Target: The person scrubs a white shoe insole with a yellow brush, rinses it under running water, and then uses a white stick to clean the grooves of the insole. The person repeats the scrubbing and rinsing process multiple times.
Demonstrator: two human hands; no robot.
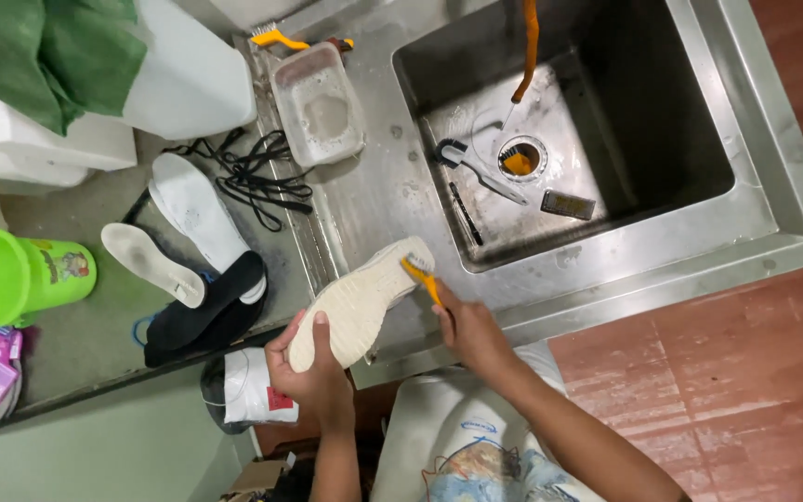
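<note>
Shoe [362, 302]: pale cream, turned sole-up, sole ribbed and off-white, wet-looking. It lies tilted over the steel rim just left of the sink [755, 200], toe toward the basin, heel toward me. My left hand [313, 372] is curled around the heel end, thumb on the sole, gripping it. My right hand [471, 330] is closed around the orange handle of a brush [420, 276]; bristles rest on the sole near the toe.

Containers:
- Sink: steel, wet. Holds a dark-handled brush [476, 167], a thin dark stick, a small dark rectangular block [567, 204] and an orange piece in the drain [519, 161]. An orange hose [529, 46] hangs into it.
- Clear tub [318, 102] on the steel ledge left of the sink: cloudy, soapy water. A second orange brush [276, 39] lies just behind it.
- Green bucket [11, 276] on the desk [95, 335], far left; contents not visible.

Also on the desk: two white insoles [174, 232], a dark insole [206, 311], black laces [257, 172] in a tangle. A white shoe [248, 390] sits below the desk edge, beside my left wrist.
</note>
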